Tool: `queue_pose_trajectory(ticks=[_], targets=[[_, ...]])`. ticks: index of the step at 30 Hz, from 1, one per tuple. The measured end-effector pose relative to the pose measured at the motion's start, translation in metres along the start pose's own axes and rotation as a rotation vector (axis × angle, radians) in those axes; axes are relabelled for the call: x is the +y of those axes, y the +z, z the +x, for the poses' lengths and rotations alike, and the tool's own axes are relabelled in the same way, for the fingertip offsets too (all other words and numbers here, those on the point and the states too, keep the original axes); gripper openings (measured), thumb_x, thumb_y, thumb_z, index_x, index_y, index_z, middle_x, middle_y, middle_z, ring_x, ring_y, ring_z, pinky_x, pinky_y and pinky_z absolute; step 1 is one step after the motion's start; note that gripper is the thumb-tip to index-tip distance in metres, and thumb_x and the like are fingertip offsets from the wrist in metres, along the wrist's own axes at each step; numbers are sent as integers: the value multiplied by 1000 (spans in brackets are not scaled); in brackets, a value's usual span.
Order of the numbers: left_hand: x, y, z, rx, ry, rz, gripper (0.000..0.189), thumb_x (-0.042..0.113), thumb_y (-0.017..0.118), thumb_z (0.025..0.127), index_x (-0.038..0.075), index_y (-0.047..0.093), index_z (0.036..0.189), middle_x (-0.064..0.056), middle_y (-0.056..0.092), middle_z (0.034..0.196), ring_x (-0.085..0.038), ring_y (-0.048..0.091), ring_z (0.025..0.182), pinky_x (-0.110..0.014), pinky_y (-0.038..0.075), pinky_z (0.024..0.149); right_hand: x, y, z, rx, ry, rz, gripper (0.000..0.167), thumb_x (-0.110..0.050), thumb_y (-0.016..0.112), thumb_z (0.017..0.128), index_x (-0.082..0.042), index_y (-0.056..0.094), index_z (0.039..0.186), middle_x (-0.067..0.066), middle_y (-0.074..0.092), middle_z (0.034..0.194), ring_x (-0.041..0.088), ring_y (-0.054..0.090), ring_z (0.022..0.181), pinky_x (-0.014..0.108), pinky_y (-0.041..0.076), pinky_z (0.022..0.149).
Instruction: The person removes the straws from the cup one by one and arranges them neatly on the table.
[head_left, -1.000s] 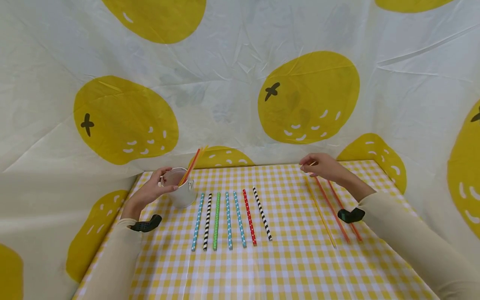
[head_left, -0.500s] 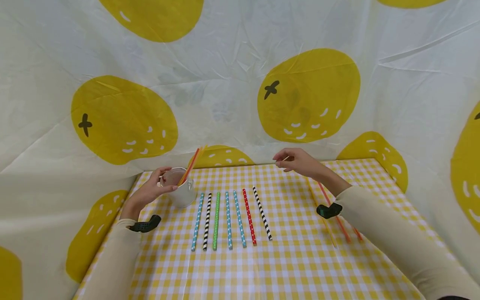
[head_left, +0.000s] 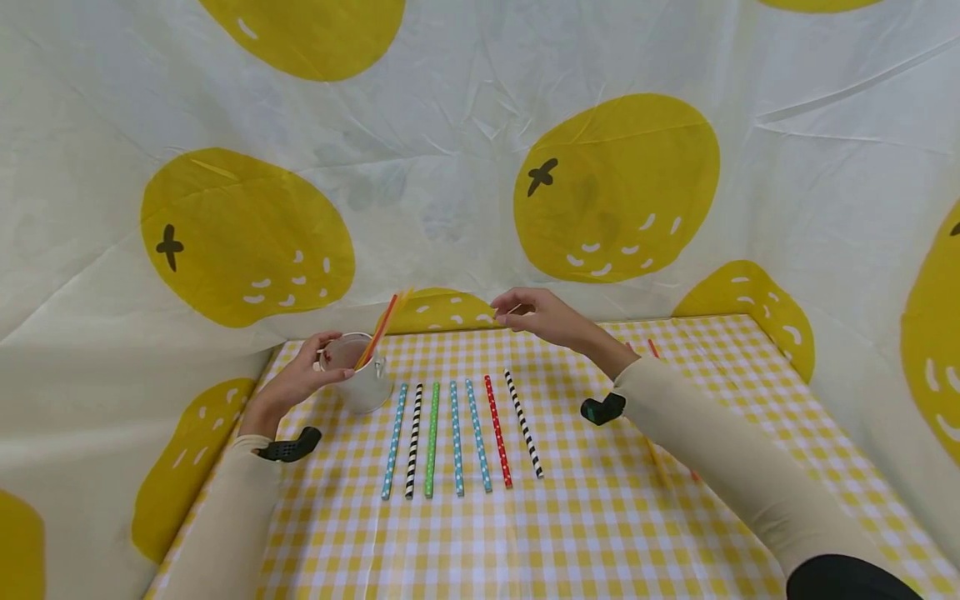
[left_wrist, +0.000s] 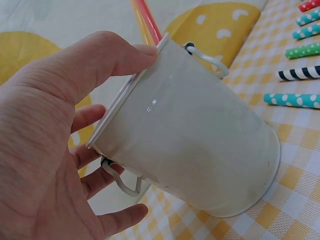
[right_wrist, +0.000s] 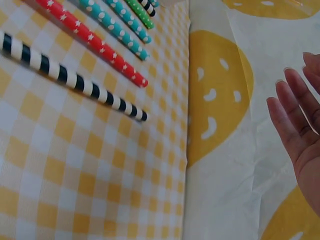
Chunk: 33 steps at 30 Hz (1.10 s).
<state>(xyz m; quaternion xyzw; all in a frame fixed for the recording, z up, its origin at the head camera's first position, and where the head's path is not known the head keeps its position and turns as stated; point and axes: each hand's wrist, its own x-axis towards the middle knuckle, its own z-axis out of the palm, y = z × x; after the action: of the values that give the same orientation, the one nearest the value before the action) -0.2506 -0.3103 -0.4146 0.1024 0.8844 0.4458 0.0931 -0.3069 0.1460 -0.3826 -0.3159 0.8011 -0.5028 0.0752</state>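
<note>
My left hand holds a white metal bucket at its rim, on the table's far left. In the left wrist view the thumb lies over the rim and the other fingers spread behind it, near a small side handle. Red and yellow plastic straws lean out of the bucket. My right hand hovers over the back edge of the table with loosely bent fingers; the right wrist view shows nothing between them. Below and left of it lies a black-and-white striped paper straw, beside a red one with white stars.
Several patterned paper straws, including a green one, lie in a row on the yellow checked tablecloth. On the right, red straws and a yellow straw lie partly behind my right sleeve. A fruit-print sheet hangs behind the table.
My right hand has moved left, from above the plastic straws on the right to behind the striped paper straw. The left hand and the bucket have stayed in place.
</note>
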Motion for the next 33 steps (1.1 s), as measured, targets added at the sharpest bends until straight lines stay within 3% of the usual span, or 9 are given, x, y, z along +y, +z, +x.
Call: queue_pose_trajectory(ticks=[7,16,22,29,33], targets=[[-2,0,-1,0,9,0,85,36,69,98,14,17,161,-19,18,158,-42,26,136,-55,35,98,-6,22,26,-30,-84,38,31,-20,62,103,-11,63,133,11,67,125,25,62,114,43,48,100],[-8,-2,2,9,34,7,82,30,68,99,9,17,160,-21,21,151,-41,28,128,-52,36,94,-12,50,57,-12,-129,29,25,-23,64,102,-14,69,125,7,68,123,20,61,110,40,47,100],[-5,0,1,4,40,-2,81,28,68,99,9,18,160,-21,24,143,-38,28,121,-50,35,90,-13,68,65,-30,-116,61,26,-21,61,104,-15,68,128,-1,67,125,18,62,113,36,50,98],[-4,0,3,11,38,2,82,31,69,99,10,19,160,-20,22,153,-39,31,128,-51,37,94,-20,84,72,-42,-150,55,34,-20,62,103,-16,65,137,-2,61,140,18,61,120,35,51,97],[-4,0,4,13,29,9,82,33,69,98,11,19,160,-20,22,155,-40,31,132,-52,38,96,-24,92,75,-77,-175,59,41,-16,61,103,-12,59,143,1,56,147,24,60,126,35,53,96]])
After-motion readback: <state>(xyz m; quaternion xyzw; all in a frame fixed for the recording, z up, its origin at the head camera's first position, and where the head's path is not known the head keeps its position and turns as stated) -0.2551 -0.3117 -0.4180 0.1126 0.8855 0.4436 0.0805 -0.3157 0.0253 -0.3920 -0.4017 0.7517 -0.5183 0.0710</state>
